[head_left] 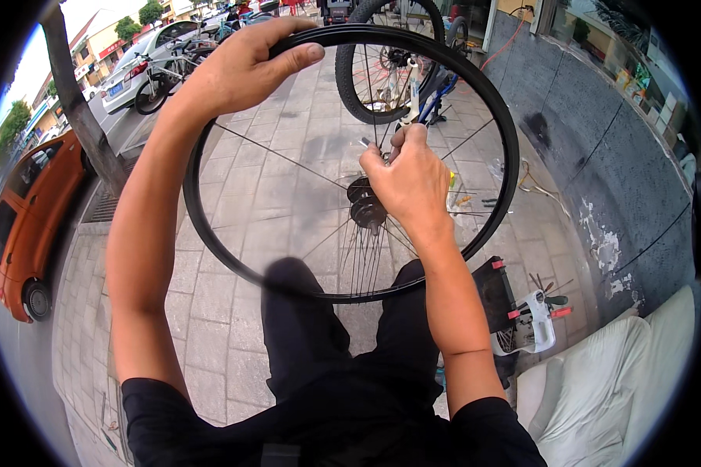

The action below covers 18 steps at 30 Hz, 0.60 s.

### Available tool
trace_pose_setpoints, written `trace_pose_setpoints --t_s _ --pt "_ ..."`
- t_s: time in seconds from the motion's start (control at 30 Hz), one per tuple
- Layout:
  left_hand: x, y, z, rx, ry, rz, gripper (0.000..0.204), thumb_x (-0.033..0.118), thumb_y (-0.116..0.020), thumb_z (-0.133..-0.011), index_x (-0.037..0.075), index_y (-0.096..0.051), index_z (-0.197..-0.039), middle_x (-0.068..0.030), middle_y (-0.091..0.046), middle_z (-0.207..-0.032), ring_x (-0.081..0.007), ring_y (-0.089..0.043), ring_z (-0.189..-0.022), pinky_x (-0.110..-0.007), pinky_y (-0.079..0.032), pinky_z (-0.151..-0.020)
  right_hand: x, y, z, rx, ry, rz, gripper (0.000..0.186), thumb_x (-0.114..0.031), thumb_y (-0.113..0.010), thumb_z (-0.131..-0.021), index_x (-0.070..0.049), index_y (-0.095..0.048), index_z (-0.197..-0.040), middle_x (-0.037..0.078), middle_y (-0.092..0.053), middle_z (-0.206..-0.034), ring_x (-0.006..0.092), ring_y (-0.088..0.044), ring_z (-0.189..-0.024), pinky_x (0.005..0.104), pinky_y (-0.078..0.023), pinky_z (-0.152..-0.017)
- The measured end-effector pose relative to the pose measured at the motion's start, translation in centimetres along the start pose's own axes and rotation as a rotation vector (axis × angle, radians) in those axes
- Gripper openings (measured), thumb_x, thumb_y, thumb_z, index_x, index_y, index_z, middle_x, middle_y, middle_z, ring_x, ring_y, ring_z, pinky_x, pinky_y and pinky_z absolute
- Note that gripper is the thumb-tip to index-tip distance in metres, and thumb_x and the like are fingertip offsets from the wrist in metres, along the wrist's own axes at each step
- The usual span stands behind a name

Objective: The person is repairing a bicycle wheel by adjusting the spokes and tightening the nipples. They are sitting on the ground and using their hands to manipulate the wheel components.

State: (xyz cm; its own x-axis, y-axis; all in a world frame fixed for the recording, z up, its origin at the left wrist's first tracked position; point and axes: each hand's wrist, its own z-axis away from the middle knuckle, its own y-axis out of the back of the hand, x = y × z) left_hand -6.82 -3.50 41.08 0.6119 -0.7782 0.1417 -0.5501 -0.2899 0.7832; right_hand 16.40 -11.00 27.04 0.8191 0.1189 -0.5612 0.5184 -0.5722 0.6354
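The left hand's [241, 74] grip leaves part of its fingers hidden behind the wheel [510, 156]. In the right hand [409, 175], only the pale end of a small piece [364, 142] shows; its kind cannot be told. That hand also hides part of the hub [368, 208]. Many spokes [362, 265] are too thin to trace. On the far side, a tyre [345, 86] is cut off by the top edge; far left, bikes partly cover the white car [117, 92]. Near right, the cushion [592, 381] is cut off too.
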Motion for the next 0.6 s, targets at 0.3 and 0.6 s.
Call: trace_pose_setpoints --t_s 0.3,0.6 --pt "-0.8 -0.7 0.3 0.045 -0.087 0.065 0.056 0.048 -0.063 -0.106 0.006 -0.062 -0.143 -0.0083 -0.071 -0.103 -0.0146 -0.064 -0.096 -0.032 -0.052 -0.087 2.9 -2.3 -0.9 -0.258 0.047 -1.110 0.032 -0.017 -0.064 -0.104 0.004 -0.058 -0.127 0.009 -0.069 -0.091 0.0128 -0.068 -0.079 0.0274 -0.055 -0.073" --pt "2.2 0.9 0.6 -0.047 0.084 0.266 0.043 0.032 -0.065 -0.107 0.001 -0.066 -0.136 -0.0006 -0.068 -0.096 -0.0091 -0.059 -0.091 -0.029 -0.049 -0.082 1.6 -0.3 -2.0 -0.002 -0.049 -1.059 0.029 -0.015 -0.061 -0.107 0.010 -0.063 -0.121 0.019 -0.074 -0.101 0.0251 -0.076 -0.083 0.0355 -0.066 -0.073"
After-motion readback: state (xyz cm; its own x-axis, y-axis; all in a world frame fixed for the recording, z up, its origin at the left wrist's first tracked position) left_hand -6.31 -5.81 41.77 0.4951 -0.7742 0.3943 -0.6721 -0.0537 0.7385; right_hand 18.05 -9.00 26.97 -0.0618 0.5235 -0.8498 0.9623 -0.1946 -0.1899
